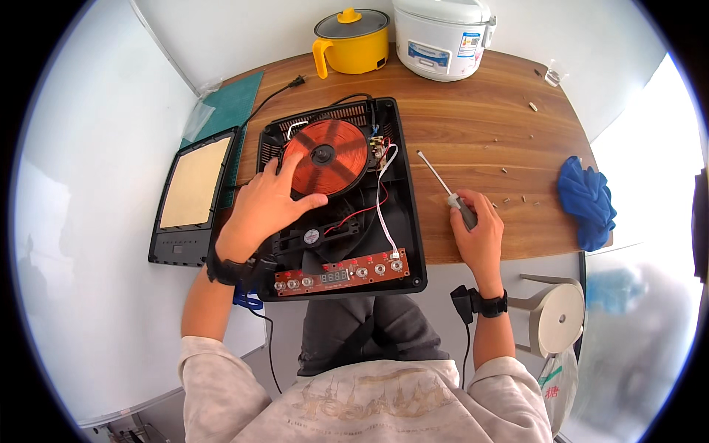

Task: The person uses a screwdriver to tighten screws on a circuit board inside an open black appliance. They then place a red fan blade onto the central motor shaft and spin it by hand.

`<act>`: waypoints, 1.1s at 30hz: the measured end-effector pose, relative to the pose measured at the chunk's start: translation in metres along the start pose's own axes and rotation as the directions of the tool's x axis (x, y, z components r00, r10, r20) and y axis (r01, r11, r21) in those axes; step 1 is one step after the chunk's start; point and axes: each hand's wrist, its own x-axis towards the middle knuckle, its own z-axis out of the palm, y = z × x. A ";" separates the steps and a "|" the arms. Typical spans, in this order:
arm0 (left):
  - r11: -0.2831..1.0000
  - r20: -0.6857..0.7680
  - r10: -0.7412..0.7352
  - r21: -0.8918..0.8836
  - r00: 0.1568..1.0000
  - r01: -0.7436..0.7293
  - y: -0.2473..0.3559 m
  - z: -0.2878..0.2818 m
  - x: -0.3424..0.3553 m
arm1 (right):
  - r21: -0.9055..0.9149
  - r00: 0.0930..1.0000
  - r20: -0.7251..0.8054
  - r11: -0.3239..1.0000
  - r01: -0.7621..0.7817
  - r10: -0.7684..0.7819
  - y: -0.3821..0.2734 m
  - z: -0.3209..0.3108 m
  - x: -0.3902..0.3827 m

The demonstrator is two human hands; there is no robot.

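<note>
An opened induction cooker base (410, 221) lies in front of me, its black shell showing the parts inside. My left hand (267, 201) rests at the near left of the round copper coil (336, 173), fingers spread and touching its edge. Below the coil sit a black fan (313, 236) and a red-brown control board (341, 275). A white cable (381, 210) runs from that board up to the far right circuitry. To the right of the base, my right hand (478, 232) is closed round a screwdriver (461, 210), whose shaft points away to the far left over the table.
The cooker's top panel (193, 184) leans at the left by a green cutting mat (235, 103). A yellow pot (356, 53) and a white rice cooker (442, 44) stand at the back. Several small screws (505, 170) lie right, near a blue cloth (586, 203). A stool (559, 319) stands below.
</note>
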 end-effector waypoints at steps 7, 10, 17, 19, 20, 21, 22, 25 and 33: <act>0.987 0.079 0.062 0.141 0.995 -0.073 0.025 0.005 0.017 | 0.025 1.000 0.003 1.000 -0.015 0.015 0.001 -0.001 0.001; 0.986 0.142 0.009 0.164 0.990 -0.033 0.035 0.003 0.027 | 0.031 1.000 0.003 0.999 -0.024 0.023 -0.001 -0.001 0.000; 0.995 0.103 0.058 0.076 0.993 -0.066 0.029 0.017 0.051 | 0.036 0.999 0.006 0.999 -0.038 0.038 -0.001 -0.003 0.001; 0.989 0.060 0.096 0.103 0.994 -0.102 0.031 0.016 0.044 | 0.044 0.999 0.003 0.998 -0.040 0.040 -0.001 -0.001 0.001; 0.986 0.040 0.116 0.117 0.993 -0.119 0.032 0.016 0.041 | 0.042 0.999 0.004 0.998 -0.042 0.042 -0.001 -0.001 0.001; 0.984 0.026 0.129 0.121 0.991 -0.131 0.033 0.018 0.040 | 0.040 0.999 0.005 0.998 -0.045 0.045 -0.001 -0.002 0.001; 0.982 0.011 0.139 0.124 0.990 -0.140 0.034 0.021 0.039 | 0.039 0.999 0.008 0.998 -0.046 0.046 -0.001 -0.002 0.000; 0.979 -0.052 0.187 0.086 0.981 -0.183 0.032 0.025 0.037 | 0.026 0.999 0.003 0.998 -0.050 0.050 -0.005 -0.004 0.001; 0.930 -0.116 0.355 0.151 0.928 -0.337 0.038 0.004 0.030 | 0.057 0.999 0.002 0.997 -0.052 0.052 -0.002 -0.004 0.001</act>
